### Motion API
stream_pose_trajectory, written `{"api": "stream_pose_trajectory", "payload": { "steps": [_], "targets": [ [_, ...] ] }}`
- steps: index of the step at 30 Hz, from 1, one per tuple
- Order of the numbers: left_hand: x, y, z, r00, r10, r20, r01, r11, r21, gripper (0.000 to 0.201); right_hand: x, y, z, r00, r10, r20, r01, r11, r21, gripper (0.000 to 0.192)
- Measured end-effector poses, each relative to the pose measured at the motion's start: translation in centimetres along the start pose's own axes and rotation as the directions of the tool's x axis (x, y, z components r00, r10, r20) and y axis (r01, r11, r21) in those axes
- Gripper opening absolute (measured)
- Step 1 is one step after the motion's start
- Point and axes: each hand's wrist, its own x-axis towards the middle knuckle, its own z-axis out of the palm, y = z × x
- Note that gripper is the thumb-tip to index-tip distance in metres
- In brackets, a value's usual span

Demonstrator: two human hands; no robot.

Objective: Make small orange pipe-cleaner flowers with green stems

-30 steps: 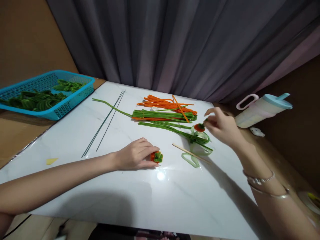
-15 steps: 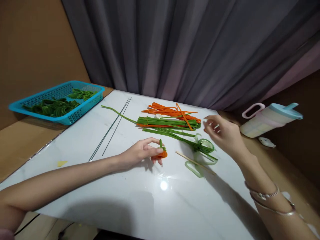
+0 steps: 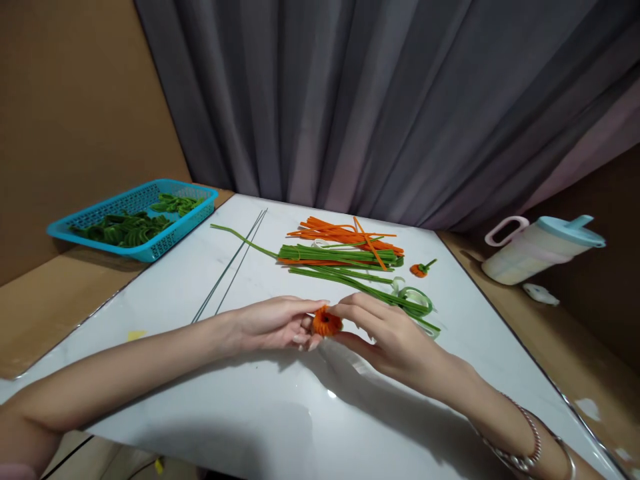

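A small ribbed orange pumpkin (image 3: 327,321), apparently coiled from pipe cleaners, is held over the middle of the table with its dark-centred face toward me. My left hand (image 3: 285,325) grips it from the left between thumb and fingers. From the right, my right hand (image 3: 385,330) closes thumb and fingertips on its edge. A second orange pumpkin (image 3: 419,270) with a green stem lies on the table at the right. Beyond my hands are bundled green pipe cleaners (image 3: 335,255) and a loose pile of orange pipe cleaners (image 3: 320,228).
At the left, a blue basket (image 3: 145,253) holds green looped pieces (image 3: 125,230). Thin dark wires (image 3: 230,267) lie on the white table (image 3: 250,420). Tape loops (image 3: 416,297) sit near the green strips. A tumbler (image 3: 540,250) stands beyond the right edge, before a grey curtain (image 3: 310,100).
My right hand has come from the table's right side to the pumpkin in my left hand. The stemmed pumpkin now shows where it was. The held pumpkin's dark-centred face has turned toward me.
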Motion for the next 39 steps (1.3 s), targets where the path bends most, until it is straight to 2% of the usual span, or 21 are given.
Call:
{"api": "stream_pose_trajectory", "payload": {
  "steps": [4,6,7,8,10,12,15,17,20,24,28,33,36,39],
  "targets": [
    [-0.7,1.1,0.6,0.996,0.062,-0.059,-0.048,0.978,0.205,0.030,0.1,-0.3,-0.2,0.998,-0.026,-0.049,0.021,0.995,-0.094,0.015],
    [-1.1,1.6,0.9,0.987,0.136,-0.083,-0.093,0.916,0.391,0.037,0.0,-0.5,-0.3,0.994,-0.069,-0.081,0.054,0.982,-0.181,0.016],
    [-1.4,1.8,1.0,0.976,0.204,-0.082,-0.133,0.844,0.520,0.041,0.0,-0.5,-0.3,0.989,-0.106,-0.107,0.080,0.971,-0.225,0.016],
    [-1.7,2.0,1.1,0.951,0.302,-0.075,-0.182,0.735,0.653,0.044,-0.1,-0.4,-0.3,0.979,-0.151,-0.134,0.111,0.957,-0.267,0.017],
    [-2.4,2.4,1.2,0.860,0.509,-0.046,-0.236,0.474,0.848,0.035,-0.2,-0.3,-0.3,0.951,-0.252,-0.181,0.181,0.925,-0.335,0.021],
    [-3.1,2.7,1.2,0.777,0.629,0.033,-0.245,0.253,0.936,0.023,-0.3,0.0,-0.3,0.918,-0.328,-0.222,0.239,0.905,-0.352,0.023],
    [-4.0,3.2,1.2,0.702,0.667,0.248,-0.313,-0.023,0.949,0.021,-0.1,0.2,-0.1,0.901,-0.316,-0.297,0.262,0.943,-0.205,0.024],
    [-4.3,3.4,1.2,0.688,0.604,0.402,-0.413,-0.129,0.901,0.025,0.0,0.2,0.1,0.908,-0.235,-0.347,0.249,0.969,-0.005,0.025],
    [-4.3,3.4,1.2,0.683,0.537,0.495,-0.509,-0.137,0.850,0.027,0.2,0.0,0.4,0.927,-0.091,-0.364,0.201,0.940,0.276,0.022],
    [-3.9,3.3,0.9,0.678,0.558,0.479,-0.508,-0.117,0.854,0.017,0.3,-0.1,0.6,0.962,0.060,-0.265,0.072,0.884,0.462,0.012],
    [-3.7,3.0,0.8,0.701,0.531,0.475,-0.471,-0.155,0.869,0.015,0.3,-0.1,0.0,0.977,0.113,-0.180,-0.022,0.897,0.442,0.014],
    [-3.7,2.3,1.0,0.719,0.507,0.476,-0.401,-0.256,0.879,0.014,0.4,-0.3,-0.7,0.985,0.092,-0.149,-0.019,0.901,0.433,0.015],
    [-3.5,2.0,1.0,0.716,0.534,0.450,-0.380,-0.242,0.893,0.014,0.5,-0.5,-0.5,0.989,0.094,-0.115,-0.040,0.914,0.404,0.016],
    [-3.3,2.1,1.1,0.751,0.530,0.393,-0.364,-0.164,0.917,0.013,0.4,-0.5,-0.3,0.991,0.104,-0.084,-0.064,0.920,0.388,0.014]
  ]
}}
